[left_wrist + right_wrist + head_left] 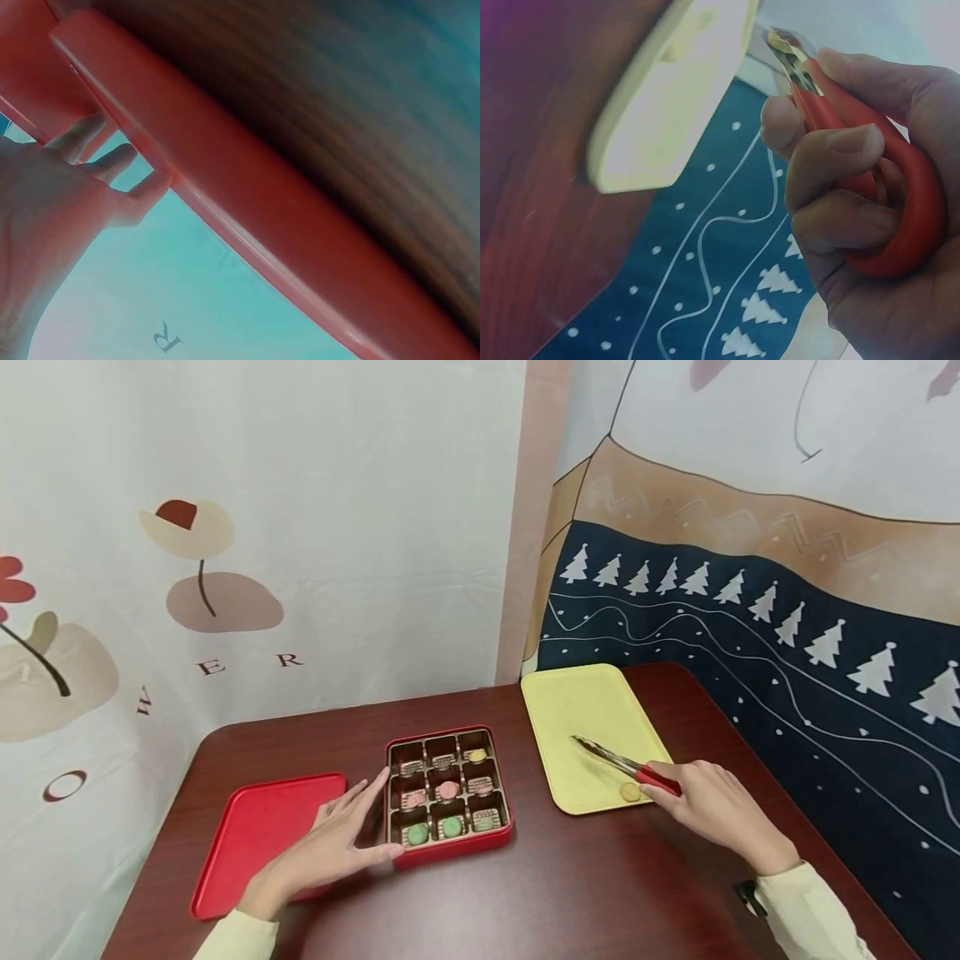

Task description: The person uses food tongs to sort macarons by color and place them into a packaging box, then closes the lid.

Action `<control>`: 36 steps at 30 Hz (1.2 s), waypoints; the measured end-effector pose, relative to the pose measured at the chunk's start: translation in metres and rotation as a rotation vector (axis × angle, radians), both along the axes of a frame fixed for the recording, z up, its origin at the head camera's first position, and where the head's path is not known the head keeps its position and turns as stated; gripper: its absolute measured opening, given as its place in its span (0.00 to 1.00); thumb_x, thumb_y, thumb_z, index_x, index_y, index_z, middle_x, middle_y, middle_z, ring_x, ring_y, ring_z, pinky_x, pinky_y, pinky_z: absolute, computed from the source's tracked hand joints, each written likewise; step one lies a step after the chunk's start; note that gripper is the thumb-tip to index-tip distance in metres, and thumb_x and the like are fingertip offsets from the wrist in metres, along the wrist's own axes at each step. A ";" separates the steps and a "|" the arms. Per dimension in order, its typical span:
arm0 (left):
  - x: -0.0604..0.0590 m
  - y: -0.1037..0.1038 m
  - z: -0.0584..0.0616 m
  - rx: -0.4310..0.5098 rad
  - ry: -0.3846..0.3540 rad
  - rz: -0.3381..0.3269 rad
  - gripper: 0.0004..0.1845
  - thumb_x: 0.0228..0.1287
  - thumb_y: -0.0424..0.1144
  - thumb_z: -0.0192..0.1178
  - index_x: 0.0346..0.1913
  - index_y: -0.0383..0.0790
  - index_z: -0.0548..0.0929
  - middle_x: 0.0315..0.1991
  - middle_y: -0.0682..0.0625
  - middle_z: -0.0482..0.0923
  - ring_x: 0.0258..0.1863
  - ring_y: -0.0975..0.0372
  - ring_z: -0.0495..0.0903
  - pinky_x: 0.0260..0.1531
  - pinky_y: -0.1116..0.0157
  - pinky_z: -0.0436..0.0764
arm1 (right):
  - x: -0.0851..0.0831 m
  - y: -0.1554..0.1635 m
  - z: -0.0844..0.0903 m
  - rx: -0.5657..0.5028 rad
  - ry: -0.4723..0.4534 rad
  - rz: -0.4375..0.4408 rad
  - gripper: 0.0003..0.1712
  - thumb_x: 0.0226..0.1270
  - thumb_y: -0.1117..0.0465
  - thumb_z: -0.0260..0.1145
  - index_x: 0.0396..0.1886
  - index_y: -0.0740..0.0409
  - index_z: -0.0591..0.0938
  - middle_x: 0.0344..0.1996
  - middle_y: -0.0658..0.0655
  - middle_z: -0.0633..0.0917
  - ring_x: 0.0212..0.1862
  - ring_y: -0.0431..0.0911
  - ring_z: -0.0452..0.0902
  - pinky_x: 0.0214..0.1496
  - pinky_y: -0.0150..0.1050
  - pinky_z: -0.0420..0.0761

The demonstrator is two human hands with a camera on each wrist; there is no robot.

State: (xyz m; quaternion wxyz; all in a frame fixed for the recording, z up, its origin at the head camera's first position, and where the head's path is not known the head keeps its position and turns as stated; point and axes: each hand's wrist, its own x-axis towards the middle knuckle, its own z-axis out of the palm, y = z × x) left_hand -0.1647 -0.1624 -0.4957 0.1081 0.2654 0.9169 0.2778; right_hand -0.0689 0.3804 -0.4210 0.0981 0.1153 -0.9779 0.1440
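Note:
A red box [457, 856] with a gold divided insert stands mid-table, holding several small round macaron-like sweets. A pink sweet [447, 790] lies in the centre compartment, a yellow sweet [477, 755] in the back right one and a green sweet [452, 827] in the front middle one. My left hand [333, 839] touches the box's left side with extended fingers, thumb at the near left corner. With curled fingers, my right hand [708, 802] grips red-handled metal tongs [840, 127]. Their tips point over the yellow tray [577, 702], where a yellow sweet [630, 792] lies near the front edge.
A red tray-like lid [262, 827] lies left of the box, partly under my left forearm in the head view. The dark brown table [555, 893] has rounded back corners. Printed curtains [375, 527] hang right behind it and along its right side.

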 end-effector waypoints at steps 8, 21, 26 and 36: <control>-0.001 -0.001 -0.001 0.009 0.001 -0.006 0.63 0.63 0.75 0.69 0.91 0.56 0.47 0.86 0.46 0.58 0.83 0.41 0.54 0.71 0.29 0.53 | -0.021 -0.024 0.007 -0.043 -0.011 0.048 0.05 0.73 0.53 0.79 0.39 0.41 0.88 0.15 0.35 0.65 0.21 0.36 0.62 0.23 0.36 0.63; 0.001 -0.001 0.004 0.015 -0.004 -0.008 0.63 0.64 0.74 0.69 0.91 0.56 0.47 0.86 0.43 0.58 0.82 0.37 0.54 0.71 0.25 0.53 | -0.061 -0.073 0.011 -0.107 -0.074 0.157 0.05 0.75 0.54 0.77 0.39 0.45 0.88 0.15 0.37 0.66 0.21 0.36 0.62 0.23 0.35 0.63; 0.000 -0.003 0.005 0.016 -0.006 -0.001 0.62 0.64 0.74 0.69 0.91 0.56 0.47 0.86 0.43 0.58 0.82 0.37 0.54 0.70 0.25 0.51 | -0.077 -0.097 0.012 -0.098 -0.082 0.205 0.07 0.75 0.53 0.77 0.47 0.49 0.92 0.17 0.37 0.72 0.21 0.36 0.65 0.23 0.35 0.66; -0.001 0.001 -0.003 0.033 -0.019 -0.006 0.63 0.64 0.73 0.70 0.91 0.56 0.47 0.87 0.45 0.55 0.83 0.37 0.53 0.72 0.25 0.47 | -0.093 -0.132 0.014 -0.082 -0.161 0.227 0.22 0.77 0.50 0.75 0.62 0.59 0.91 0.21 0.39 0.79 0.25 0.40 0.71 0.27 0.37 0.72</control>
